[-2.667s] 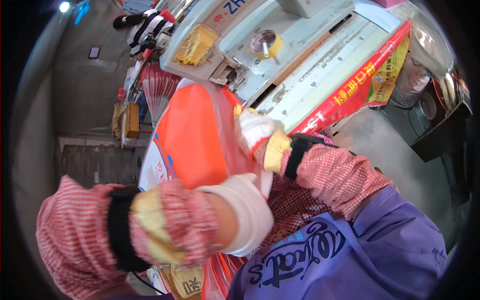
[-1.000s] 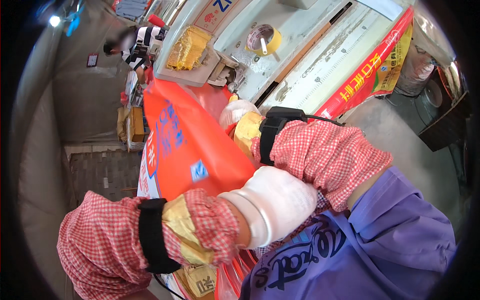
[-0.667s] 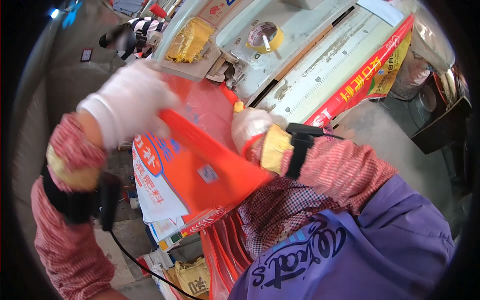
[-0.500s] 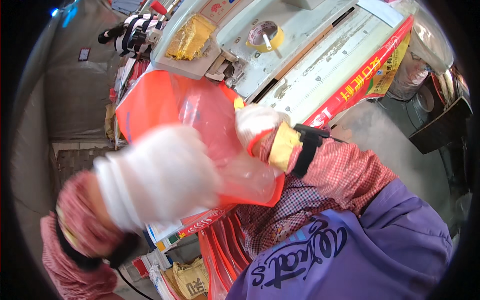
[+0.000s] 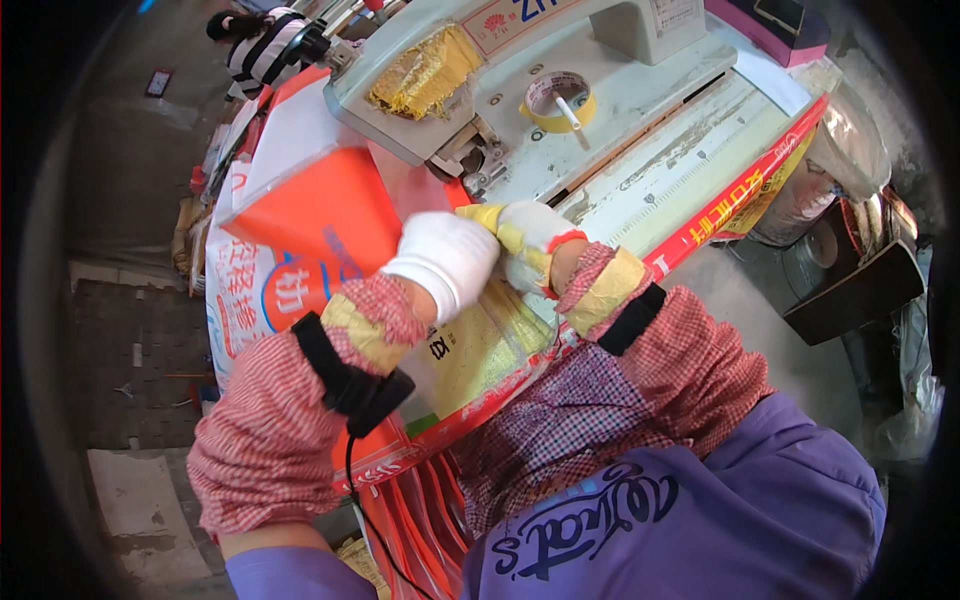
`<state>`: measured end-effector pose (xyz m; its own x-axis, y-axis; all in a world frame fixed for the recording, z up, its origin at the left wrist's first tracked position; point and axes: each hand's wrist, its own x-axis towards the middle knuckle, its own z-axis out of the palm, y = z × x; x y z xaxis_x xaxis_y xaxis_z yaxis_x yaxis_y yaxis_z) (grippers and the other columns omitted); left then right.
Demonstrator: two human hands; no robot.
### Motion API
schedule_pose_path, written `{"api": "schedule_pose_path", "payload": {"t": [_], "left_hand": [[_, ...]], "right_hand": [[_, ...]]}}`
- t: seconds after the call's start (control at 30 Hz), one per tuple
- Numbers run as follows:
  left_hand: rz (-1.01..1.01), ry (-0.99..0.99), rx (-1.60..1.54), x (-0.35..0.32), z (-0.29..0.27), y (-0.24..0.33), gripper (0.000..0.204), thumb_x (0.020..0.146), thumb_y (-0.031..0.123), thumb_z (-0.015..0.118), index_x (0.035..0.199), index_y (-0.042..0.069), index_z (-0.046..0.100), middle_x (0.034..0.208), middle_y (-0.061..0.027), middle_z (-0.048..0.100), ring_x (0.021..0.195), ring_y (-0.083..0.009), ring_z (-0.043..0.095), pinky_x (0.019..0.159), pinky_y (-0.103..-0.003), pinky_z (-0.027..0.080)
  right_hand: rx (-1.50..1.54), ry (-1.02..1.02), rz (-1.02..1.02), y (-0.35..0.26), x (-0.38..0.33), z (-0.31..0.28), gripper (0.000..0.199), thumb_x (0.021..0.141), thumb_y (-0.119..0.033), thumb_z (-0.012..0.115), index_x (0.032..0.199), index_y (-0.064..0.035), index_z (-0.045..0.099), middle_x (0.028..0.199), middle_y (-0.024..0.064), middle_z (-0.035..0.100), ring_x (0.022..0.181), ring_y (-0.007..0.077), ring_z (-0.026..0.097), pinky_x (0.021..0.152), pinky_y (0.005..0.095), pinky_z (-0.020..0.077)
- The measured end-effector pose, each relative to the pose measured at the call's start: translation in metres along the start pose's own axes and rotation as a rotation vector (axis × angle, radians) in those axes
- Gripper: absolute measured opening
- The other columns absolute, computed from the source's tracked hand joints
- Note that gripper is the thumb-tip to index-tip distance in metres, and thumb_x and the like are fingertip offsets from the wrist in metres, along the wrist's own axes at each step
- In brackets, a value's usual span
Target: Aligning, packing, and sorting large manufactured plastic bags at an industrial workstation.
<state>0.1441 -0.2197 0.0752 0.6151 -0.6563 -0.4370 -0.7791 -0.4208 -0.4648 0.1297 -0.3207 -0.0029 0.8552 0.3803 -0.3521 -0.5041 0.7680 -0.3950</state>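
Note:
A thin red-orange plastic bag (image 5: 325, 210) lies partly under the head of a grey sewing machine (image 5: 610, 100), its folds reaching up to the presser foot (image 5: 470, 165). My left hand (image 5: 447, 255), in a white glove, is closed at the bag's near edge, its fingers mostly hidden behind its back. Touching it, my right hand (image 5: 522, 240) wears a white glove with yellow fingers. These are bent and pinched together at the bag's edge, just in front of the presser foot. What lies between the fingertips is largely covered.
A yellow tape roll (image 5: 550, 122) with a white stick in it rests on the machine bed. Yellow woven cloth (image 5: 425, 75) covers the machine head. Printed white and red sacking (image 5: 240, 290) spreads at left. Red plastic bags (image 5: 415, 515) hang below the table edge. Far left, someone wears striped clothing (image 5: 265, 50).
My left hand has come right, from a blurred sweep over the bag, to meet my right hand. The bag has been drawn left, baring yellowish printed sheeting beneath. The view has shifted slightly.

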Motion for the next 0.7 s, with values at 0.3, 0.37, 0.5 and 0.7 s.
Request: {"api": "schedule_pose_path", "payload": {"t": [0.3, 0.37, 0.5, 0.7], "left_hand": [[-0.245, 0.08, -0.102, -0.033, 0.018, -0.077, 0.013, 0.081, 0.019, 0.053, 0.083, 0.01, 0.063, 0.079, -0.0137, 0.066, 0.074, -0.0314, 0.065, 0.063, -0.043, 0.051], [-0.088, -0.12, -0.118, -0.102, -0.011, -0.067, 0.013, 0.079, 0.021, 0.056, 0.072, 0.01, 0.059, 0.067, -0.0112, 0.06, 0.069, -0.0314, 0.062, 0.061, -0.043, 0.049], [0.078, 0.505, 0.073, -0.235, -0.065, -0.091, 0.008, 0.072, 0.011, 0.063, 0.075, 0.007, 0.058, 0.073, -0.0105, 0.056, 0.074, -0.026, 0.059, 0.071, -0.036, 0.047], [-0.581, 1.248, -0.6, -0.309, -0.004, -0.115, 0.052, 0.082, -0.002, 0.062, 0.131, 0.003, 0.045, 0.125, -0.0123, 0.052, 0.091, -0.0146, 0.061, 0.083, -0.027, 0.047]], "right_hand": [[-1.389, 0.079, -0.658, 0.036, 0.003, 0.026, 0.071, 0.078, -0.029, 0.062, 0.137, 0.0006, 0.035, 0.129, 0.0243, 0.05, 0.119, 0.036, 0.048, 0.096, 0.0385, 0.0415], [-1.733, 0.073, -1.015, 0.039, 0.002, 0.036, 0.059, 0.074, -0.023, 0.063, 0.126, 0.0028, 0.049, 0.128, 0.0222, 0.052, 0.12, 0.0346, 0.048, 0.098, 0.0386, 0.0415], [-2.119, 0.12, -1.138, 0.039, 0.015, 0.059, 0.03, 0.073, -0.012, 0.057, 0.101, -0.0024, 0.063, 0.109, 0.0152, 0.063, 0.109, 0.0286, 0.056, 0.091, 0.0365, 0.0452], [-1.848, -0.155, -0.77, 0.081, 0.005, 0.106, 0.017, 0.083, -0.022, 0.057, 0.089, -0.0085, 0.066, 0.084, 0.0145, 0.066, 0.081, 0.0391, 0.062, 0.072, 0.0437, 0.0504]]}}
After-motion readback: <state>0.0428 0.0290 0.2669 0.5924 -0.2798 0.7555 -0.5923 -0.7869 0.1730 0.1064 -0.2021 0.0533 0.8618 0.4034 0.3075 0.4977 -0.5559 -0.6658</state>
